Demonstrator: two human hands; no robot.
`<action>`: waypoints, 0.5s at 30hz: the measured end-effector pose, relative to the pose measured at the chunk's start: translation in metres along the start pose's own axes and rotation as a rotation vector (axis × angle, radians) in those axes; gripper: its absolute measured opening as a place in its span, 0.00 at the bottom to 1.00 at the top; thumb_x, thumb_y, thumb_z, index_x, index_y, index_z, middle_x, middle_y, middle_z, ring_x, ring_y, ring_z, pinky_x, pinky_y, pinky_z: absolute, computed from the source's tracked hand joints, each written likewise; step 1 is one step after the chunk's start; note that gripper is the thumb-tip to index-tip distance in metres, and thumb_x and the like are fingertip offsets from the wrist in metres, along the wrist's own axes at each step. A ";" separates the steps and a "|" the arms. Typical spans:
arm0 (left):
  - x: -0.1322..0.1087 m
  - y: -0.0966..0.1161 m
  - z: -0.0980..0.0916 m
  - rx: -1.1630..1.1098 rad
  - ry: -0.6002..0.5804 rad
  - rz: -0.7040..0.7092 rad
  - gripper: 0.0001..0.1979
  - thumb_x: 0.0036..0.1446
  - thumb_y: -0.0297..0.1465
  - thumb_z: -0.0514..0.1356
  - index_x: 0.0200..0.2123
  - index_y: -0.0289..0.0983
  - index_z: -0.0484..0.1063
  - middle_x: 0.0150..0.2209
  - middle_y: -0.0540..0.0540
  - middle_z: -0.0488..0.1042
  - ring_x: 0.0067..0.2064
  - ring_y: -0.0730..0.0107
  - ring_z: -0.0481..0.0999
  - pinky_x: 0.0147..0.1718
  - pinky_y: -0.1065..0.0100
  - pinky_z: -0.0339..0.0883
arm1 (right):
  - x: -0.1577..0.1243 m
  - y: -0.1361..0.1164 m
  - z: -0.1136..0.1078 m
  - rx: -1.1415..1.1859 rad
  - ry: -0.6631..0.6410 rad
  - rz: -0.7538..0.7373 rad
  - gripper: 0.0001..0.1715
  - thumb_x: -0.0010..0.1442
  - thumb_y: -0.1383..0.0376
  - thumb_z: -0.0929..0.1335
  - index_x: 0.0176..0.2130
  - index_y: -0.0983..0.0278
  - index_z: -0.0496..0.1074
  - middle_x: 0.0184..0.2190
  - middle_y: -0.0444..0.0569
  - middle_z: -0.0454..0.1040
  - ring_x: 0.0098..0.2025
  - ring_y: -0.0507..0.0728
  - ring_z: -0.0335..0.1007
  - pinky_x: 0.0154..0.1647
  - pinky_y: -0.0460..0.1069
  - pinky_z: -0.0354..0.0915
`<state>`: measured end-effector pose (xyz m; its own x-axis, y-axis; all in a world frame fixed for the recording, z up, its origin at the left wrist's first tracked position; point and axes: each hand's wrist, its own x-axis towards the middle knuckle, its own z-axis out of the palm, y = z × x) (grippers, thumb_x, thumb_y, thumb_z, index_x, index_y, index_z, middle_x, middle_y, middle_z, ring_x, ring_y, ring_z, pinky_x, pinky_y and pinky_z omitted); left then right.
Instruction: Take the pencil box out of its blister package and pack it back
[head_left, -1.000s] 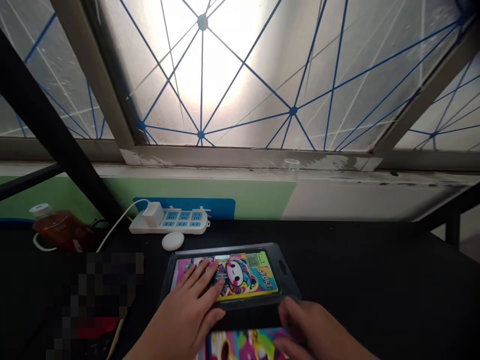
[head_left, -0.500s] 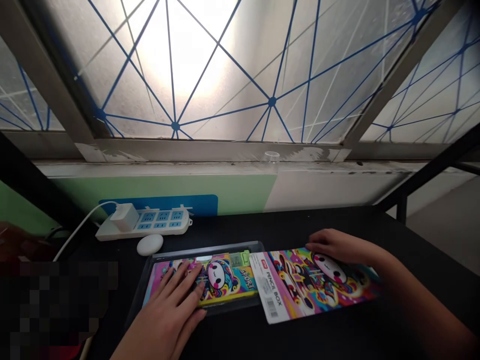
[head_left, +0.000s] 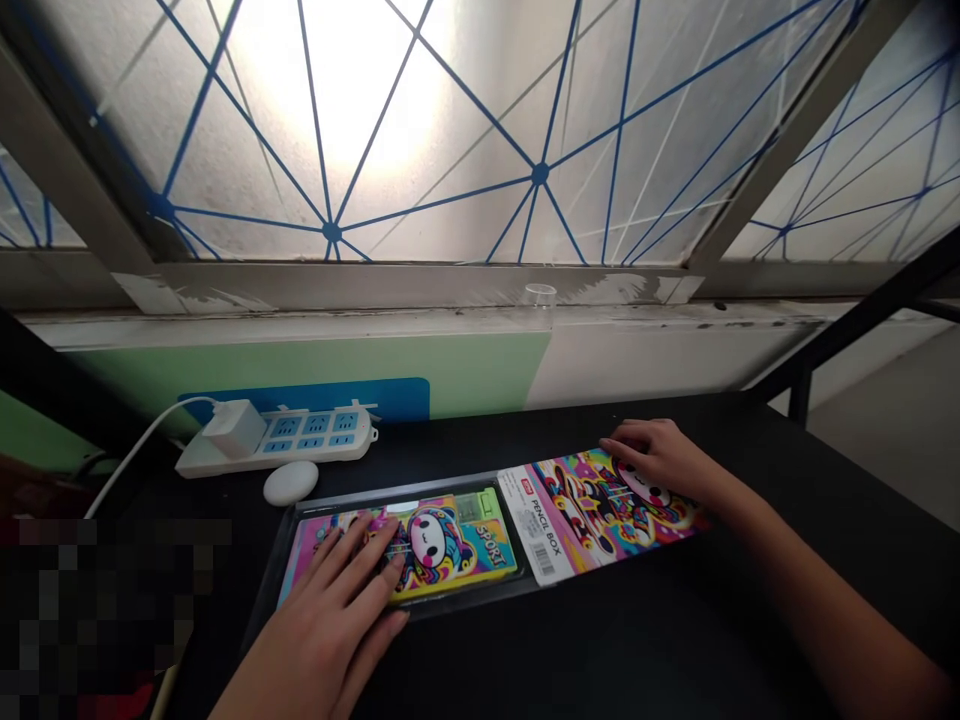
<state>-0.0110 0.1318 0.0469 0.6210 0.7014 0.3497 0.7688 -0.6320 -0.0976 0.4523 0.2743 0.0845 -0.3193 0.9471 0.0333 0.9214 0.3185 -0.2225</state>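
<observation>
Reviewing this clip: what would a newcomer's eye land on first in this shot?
The glowing frosted window, criss-crossed with blue lines, dominates the top of the view. Below it, on the black table, the left hand lies on a brightly printed cartoon "SPORT" pencil box in a plastic tray. To its right, the right hand rests on a matching printed "PENCIL BOX" card sleeve.

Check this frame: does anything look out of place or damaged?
The printed pencil box card looks odd: it lies loose beside the clear plastic tray, under the right hand, while the yellow-edged pencil box sits in the tray under the left hand. The window ledge also shows flaking paint.
</observation>
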 end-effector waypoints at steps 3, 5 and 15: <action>0.000 -0.001 0.000 -0.025 0.004 0.004 0.20 0.72 0.39 0.56 0.61 0.40 0.75 0.69 0.44 0.65 0.67 0.44 0.68 0.53 0.48 0.77 | 0.003 0.008 0.006 -0.009 0.059 -0.020 0.33 0.69 0.43 0.60 0.31 0.60 0.78 0.31 0.49 0.80 0.36 0.59 0.75 0.51 0.56 0.59; -0.001 -0.001 -0.001 -0.039 0.000 0.009 0.20 0.72 0.39 0.56 0.62 0.40 0.73 0.70 0.44 0.64 0.68 0.45 0.67 0.55 0.47 0.75 | 0.004 0.015 0.009 -0.012 0.100 -0.027 0.34 0.68 0.39 0.59 0.32 0.58 0.79 0.33 0.49 0.81 0.39 0.60 0.76 0.57 0.60 0.55; -0.004 -0.001 0.002 -0.076 -0.002 -0.010 0.20 0.71 0.38 0.56 0.62 0.42 0.73 0.70 0.46 0.63 0.69 0.45 0.66 0.55 0.47 0.75 | 0.003 0.030 0.011 -0.014 0.196 -0.050 0.36 0.65 0.35 0.59 0.31 0.56 0.80 0.33 0.48 0.82 0.39 0.61 0.77 0.60 0.64 0.52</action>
<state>-0.0140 0.1300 0.0431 0.6134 0.7086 0.3487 0.7615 -0.6477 -0.0234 0.4762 0.2863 0.0675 -0.3164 0.9195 0.2334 0.9091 0.3642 -0.2020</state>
